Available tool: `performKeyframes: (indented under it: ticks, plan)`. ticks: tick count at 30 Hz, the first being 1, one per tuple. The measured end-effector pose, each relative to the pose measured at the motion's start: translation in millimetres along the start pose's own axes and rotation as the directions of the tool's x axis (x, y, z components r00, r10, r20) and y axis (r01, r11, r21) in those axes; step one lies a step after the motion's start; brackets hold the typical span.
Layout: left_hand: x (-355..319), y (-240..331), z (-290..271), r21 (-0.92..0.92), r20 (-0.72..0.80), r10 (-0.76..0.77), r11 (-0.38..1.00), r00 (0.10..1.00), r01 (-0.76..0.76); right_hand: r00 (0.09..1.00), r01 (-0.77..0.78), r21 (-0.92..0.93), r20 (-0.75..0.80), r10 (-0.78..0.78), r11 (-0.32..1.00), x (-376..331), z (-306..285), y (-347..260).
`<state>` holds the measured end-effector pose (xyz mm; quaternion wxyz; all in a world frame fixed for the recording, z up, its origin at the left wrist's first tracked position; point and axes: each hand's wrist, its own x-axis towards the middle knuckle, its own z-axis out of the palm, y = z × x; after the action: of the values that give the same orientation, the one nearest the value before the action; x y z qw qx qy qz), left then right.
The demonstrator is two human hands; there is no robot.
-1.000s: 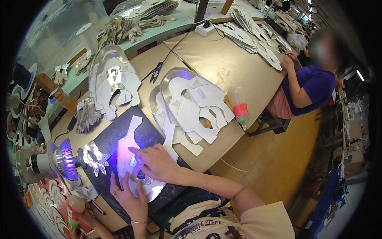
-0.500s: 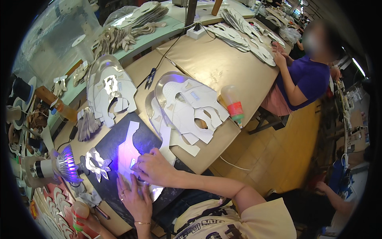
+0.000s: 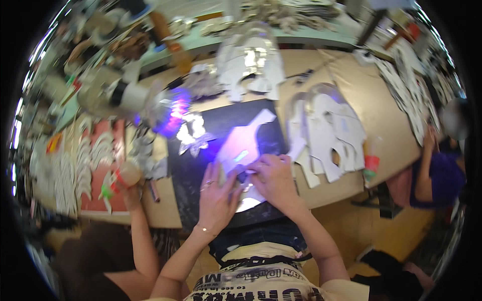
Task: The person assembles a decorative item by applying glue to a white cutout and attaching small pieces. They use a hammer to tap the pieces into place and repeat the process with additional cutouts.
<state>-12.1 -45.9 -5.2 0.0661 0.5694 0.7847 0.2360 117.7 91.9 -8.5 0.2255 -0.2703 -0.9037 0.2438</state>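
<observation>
A white, shoe-upper-shaped cut piece (image 3: 240,143) lies on a black mat (image 3: 201,113) in front of me, lit purple-pink. Flat on its lower part rests my left hand (image 3: 218,193), fingers stretched out, with a ring and a bracelet on it. My right hand (image 3: 275,183) bends over the same piece from the right, its fingers pinched. A small dark spot shows at its fingertips, too blurred to name. Beside the piece, a shiny silver-white cut part (image 3: 193,133) lies on the mat. The lamp (image 3: 163,108) glows purple at the left.
White pattern pieces with clear templates (image 3: 334,130) lie right of the mat, another such set (image 3: 251,65) behind it. A red-labelled bottle (image 3: 371,163) stands at the table's right edge. At left, a co-worker's hand (image 3: 131,195) holds a squeeze bottle (image 3: 128,174) near a red board (image 3: 108,165).
The view has swung left and levelled, bringing the left-hand co-worker further in. My left hand stays on the piece; my right hand has shifted to the piece's right side, its fingers still bent.
</observation>
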Motion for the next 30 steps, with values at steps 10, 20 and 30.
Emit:
performKeyframes:
  ticks: [10,20,30]
  plan:
    - [2.0,-0.4,-2.6,-0.008,0.033,-0.027,1.0,0.999,0.027,0.97,0.076,0.071,0.227,-0.09,0.995,13.6,-31.9,-4.3]
    - [7.4,3.1,-5.3,0.021,0.125,-0.093,0.996,0.988,0.092,0.992,-0.036,0.143,0.123,0.019,0.989,28.3,-17.5,8.9]
    - [5.9,5.5,-2.1,0.125,0.138,-0.097,0.989,0.986,0.08,0.988,-0.097,0.042,0.127,0.091,0.994,33.1,-4.7,8.0]
